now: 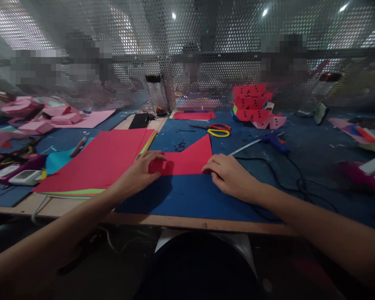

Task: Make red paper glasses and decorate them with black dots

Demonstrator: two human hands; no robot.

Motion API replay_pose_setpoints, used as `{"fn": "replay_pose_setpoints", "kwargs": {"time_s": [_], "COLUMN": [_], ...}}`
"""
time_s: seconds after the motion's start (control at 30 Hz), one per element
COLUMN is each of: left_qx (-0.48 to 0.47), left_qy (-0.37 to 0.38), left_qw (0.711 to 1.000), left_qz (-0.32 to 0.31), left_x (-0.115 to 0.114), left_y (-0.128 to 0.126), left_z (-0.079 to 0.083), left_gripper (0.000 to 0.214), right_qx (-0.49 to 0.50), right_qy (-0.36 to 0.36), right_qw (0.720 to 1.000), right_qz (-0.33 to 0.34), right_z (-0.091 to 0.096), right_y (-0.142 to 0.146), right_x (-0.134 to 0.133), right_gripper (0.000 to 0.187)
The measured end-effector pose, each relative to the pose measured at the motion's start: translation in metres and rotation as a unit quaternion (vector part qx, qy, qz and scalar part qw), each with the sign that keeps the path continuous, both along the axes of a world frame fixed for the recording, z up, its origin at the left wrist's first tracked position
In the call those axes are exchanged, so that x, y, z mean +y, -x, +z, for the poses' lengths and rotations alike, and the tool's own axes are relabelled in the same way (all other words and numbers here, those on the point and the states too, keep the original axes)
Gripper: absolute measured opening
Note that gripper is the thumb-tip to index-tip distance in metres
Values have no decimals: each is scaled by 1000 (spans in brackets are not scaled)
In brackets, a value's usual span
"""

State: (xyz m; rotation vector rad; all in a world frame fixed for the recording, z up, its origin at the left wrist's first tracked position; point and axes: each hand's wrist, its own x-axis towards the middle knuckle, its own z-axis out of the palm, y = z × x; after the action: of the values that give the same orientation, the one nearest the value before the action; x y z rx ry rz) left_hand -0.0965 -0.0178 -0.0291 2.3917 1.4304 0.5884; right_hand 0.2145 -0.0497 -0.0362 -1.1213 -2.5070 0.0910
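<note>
A small sheet of red paper (pixel 187 163) lies on the blue mat in front of me, its upper right corner rising to a slanted point. My left hand (pixel 143 168) holds its left end, thumb below and fingers above. At the right end, my right hand (pixel 228 174) has curled fingers closed on the paper's edge; the fingertips are partly hidden. Beside my left forearm lies a stack of large red sheets (pixel 103 156), with green and orange ones showing underneath. Scissors (pixel 217 130) with red and yellow handles rest beyond the small sheet.
A blue glue gun (pixel 275 143) with a black cord lies to the right. Folded red paper pieces with black dots (pixel 253 106) are stacked behind it. A glass bottle (pixel 156 96) and a black phone (pixel 139 121) stand near the perforated metal screen (pixel 218 50). Pink paper shapes (pixel 62 116) lie left.
</note>
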Motion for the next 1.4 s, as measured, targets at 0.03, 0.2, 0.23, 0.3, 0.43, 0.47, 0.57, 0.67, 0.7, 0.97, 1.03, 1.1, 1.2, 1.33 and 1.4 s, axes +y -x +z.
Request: {"fn": "replay_pose_setpoints", "kwargs": {"time_s": [0.03, 0.2, 0.23, 0.3, 0.43, 0.47, 0.57, 0.67, 0.7, 0.97, 1.03, 1.1, 1.2, 1.33, 1.4], "left_qx": [-5, -73, -84, -99, -124, -129, -134, -138, -139, -156, -169, -187, -191, -92, -48], "left_qy": [-1, 5, 5, 6, 26, 32, 55, 76, 79, 90, 94, 100, 50, -77, -63], "left_qw": [1000, 997, 996, 995, 992, 991, 989, 987, 987, 983, 981, 977, 980, 993, 996], "left_qz": [4, 0, -4, -5, -12, -13, -15, -27, -30, -38, -31, -13, 35, 5, -40], "left_x": [1, 0, -1, -2, -1, -1, 0, 0, 0, -1, -2, -3, -9, -18, -18], "left_y": [2, 5, 6, 7, 12, 14, 18, 20, 21, 24, 24, 22, 14, -7, -18], "left_z": [-1, -1, -1, -1, -2, -2, -2, 0, 1, 1, 1, 1, 4, 10, 11], "left_gripper": [46, 67, 69, 70, 72, 72, 72, 72, 73, 77, 76, 73, 53, 19, 15], "right_qx": [0, -2, -2, -2, -2, -1, 3, 10, 11, 13, 12, 11, 11, 11, 9], "right_qy": [-1, -6, -6, -5, -1, 0, 4, 6, 8, 16, 15, 15, 15, 21, 29], "right_qw": [1000, 1000, 1000, 1000, 1000, 1000, 1000, 1000, 1000, 1000, 1000, 1000, 1000, 1000, 999], "right_qz": [0, 2, 2, 3, 4, 5, 7, 5, 4, 2, 1, -1, -5, -8, -16], "right_z": [0, -1, -1, -1, -2, -2, -2, -1, -1, -1, 0, 0, 1, 3, 6], "right_y": [0, -1, -1, -1, -1, -1, -1, -1, -1, -1, -1, 0, 0, 1, 4], "right_x": [0, 0, 0, 0, 1, 2, 2, 1, 1, 2, 1, 1, 0, 0, 2], "right_gripper": [25, 26, 26, 26, 27, 27, 27, 28, 28, 29, 29, 29, 29, 27, 23]}}
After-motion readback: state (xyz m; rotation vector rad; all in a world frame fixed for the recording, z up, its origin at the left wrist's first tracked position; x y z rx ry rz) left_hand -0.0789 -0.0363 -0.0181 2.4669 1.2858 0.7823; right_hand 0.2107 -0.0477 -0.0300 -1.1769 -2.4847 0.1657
